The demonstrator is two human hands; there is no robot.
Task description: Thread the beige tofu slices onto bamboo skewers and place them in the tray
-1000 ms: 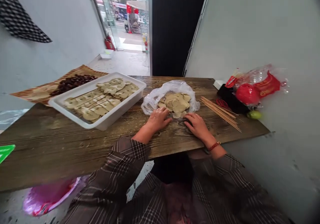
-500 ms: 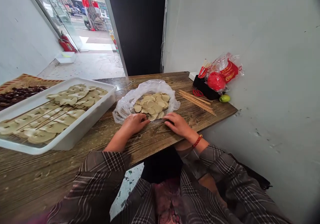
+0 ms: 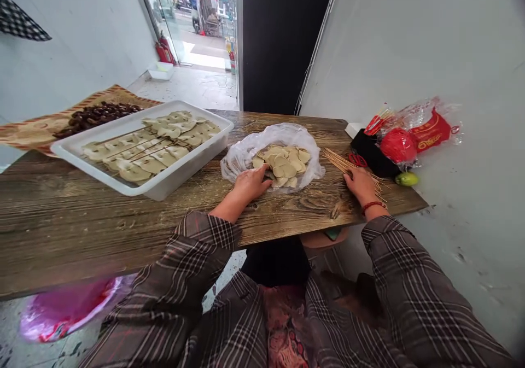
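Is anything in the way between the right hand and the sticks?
No. The right hand already rests on the near end of the sticks, with nothing between. The left hand is at the bag.

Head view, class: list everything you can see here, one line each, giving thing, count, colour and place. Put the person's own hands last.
Table: one, dark wood, across the middle.
Tray: one, white, left of centre, holding pale slices on skewers.
Mat: one, striped brown, far left, with dark brown pieces on it.
Plastic bag: one, clear, table centre, opened flat under a pile of pale beige slices.
Bamboo skewers: a loose bundle, tan, right of the bag.
Red package: one, red in clear wrap, far right.
Green fruit: one, by the wall.
Pink bag: one, below the table.
Left hand: on the slices' near edge.
Right hand: on the skewers.
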